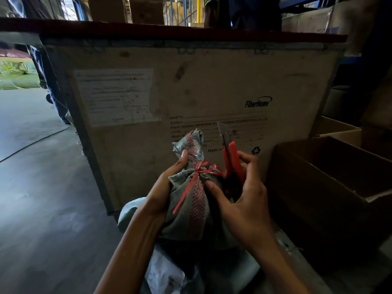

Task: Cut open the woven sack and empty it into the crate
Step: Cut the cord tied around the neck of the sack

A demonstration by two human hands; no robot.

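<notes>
Gripping the woven sack (191, 200) just below its tied neck, the left hand (163, 187) wraps the cloth, thumb pressed above the red string (192, 183) (knotted w/ one tail hanging). Right of that grip, the right hand (244, 200) touches the sack w/ its thumb while its fingers pinch a red-handled utility knife (230, 155), blade up. Behind stands the wooden crate (191, 85); a cardboard box (331, 187) sits right of the knife hand.

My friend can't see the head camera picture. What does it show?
Two bare hands hold a tied woven sack; the left hand grips its neck, and the right hand holds a red utility knife beside the red string. A wooden crate stands behind.
</notes>
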